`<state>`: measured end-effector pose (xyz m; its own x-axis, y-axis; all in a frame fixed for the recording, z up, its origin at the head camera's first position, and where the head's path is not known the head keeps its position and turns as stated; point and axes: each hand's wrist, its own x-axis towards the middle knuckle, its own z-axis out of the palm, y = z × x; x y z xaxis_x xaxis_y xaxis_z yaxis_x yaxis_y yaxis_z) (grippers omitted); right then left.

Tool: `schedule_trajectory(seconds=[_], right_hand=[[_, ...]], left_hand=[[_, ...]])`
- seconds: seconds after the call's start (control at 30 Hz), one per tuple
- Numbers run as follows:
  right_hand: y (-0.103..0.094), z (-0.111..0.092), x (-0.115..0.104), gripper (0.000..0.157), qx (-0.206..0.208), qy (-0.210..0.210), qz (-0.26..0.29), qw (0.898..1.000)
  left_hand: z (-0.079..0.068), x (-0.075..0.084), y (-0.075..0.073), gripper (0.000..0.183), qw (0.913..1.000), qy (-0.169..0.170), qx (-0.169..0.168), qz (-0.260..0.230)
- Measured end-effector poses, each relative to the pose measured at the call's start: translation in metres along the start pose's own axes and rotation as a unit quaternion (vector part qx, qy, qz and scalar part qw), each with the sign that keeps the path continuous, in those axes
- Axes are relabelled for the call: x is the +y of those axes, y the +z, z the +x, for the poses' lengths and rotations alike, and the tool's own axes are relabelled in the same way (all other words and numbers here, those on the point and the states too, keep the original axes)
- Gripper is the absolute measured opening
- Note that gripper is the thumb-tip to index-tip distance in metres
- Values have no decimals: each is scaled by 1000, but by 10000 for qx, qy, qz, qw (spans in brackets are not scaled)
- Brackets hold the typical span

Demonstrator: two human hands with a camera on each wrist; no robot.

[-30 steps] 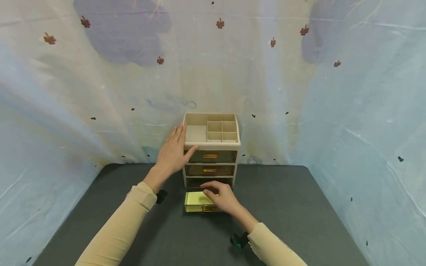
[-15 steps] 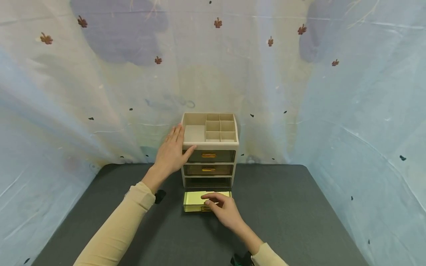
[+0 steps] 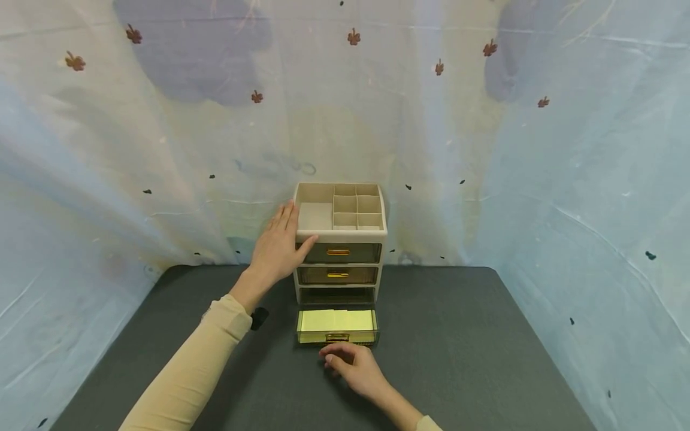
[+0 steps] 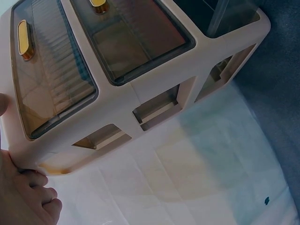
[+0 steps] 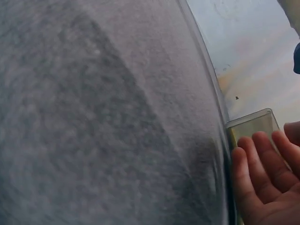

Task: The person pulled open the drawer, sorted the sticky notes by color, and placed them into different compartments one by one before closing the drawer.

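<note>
A cream desktop drawer organizer (image 3: pixel 342 235) stands against the backdrop, its top divided into compartments. My left hand (image 3: pixel 277 248) holds its upper left corner, with the fingers along the side and the thumb on the front. The bottom drawer (image 3: pixel 372 336), clear with a gold handle, sits out in front of the organizer, and its slot (image 3: pixel 336 296) shows dark behind. Yellow paper pads (image 3: pixel 318 320) fill that drawer. Just in front of the drawer handle, my right hand (image 3: pixel 358 368) holds nothing, its fingers loosely bent. The right wrist view shows the fingers (image 5: pixel 265 164) overlapping the drawer's corner.
Two upper drawers, the top one (image 3: pixel 318 254) and the middle one (image 3: pixel 309 276), are closed in the organizer. A dark grey table (image 3: pixel 458 335) lies below. The patterned cloth backdrop (image 3: pixel 453 137) rises behind and on both sides.
My right hand has moved back from over the drawer toward the near side, uncovering the yellow pads and the gold handle. The left hand stays on the organizer.
</note>
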<state>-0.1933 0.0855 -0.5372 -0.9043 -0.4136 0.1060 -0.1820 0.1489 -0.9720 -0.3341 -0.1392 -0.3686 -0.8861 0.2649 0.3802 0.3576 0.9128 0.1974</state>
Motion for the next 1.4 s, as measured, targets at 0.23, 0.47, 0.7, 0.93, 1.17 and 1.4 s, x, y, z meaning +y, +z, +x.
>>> schedule_trajectory(seconds=[0.23,0.47,0.7,0.93,1.17,1.4], right_hand=[[2,1,1,23,32,663,514,9965],[2,5,-2,36,375,1350,1231,9824],[2,6,1,44,547,1731,1646,9695],[0,8,3,48,559,1929,2287,9526],[-1,8,2,47,591,1926,2524,9464],[-2,10,2,47,586,1866,2547,9471]], left_hand=[[0,0,1,90,10000,26,20,10],[0,1,-1,90,10000,-27,-7,-25],[0,2,-1,90,10000,-17,0,-18],[0,3,-2,89,10000,-27,16,-42],[0,2,-1,89,10000,-13,-30,45],[0,2,-2,90,10000,-12,-13,31]])
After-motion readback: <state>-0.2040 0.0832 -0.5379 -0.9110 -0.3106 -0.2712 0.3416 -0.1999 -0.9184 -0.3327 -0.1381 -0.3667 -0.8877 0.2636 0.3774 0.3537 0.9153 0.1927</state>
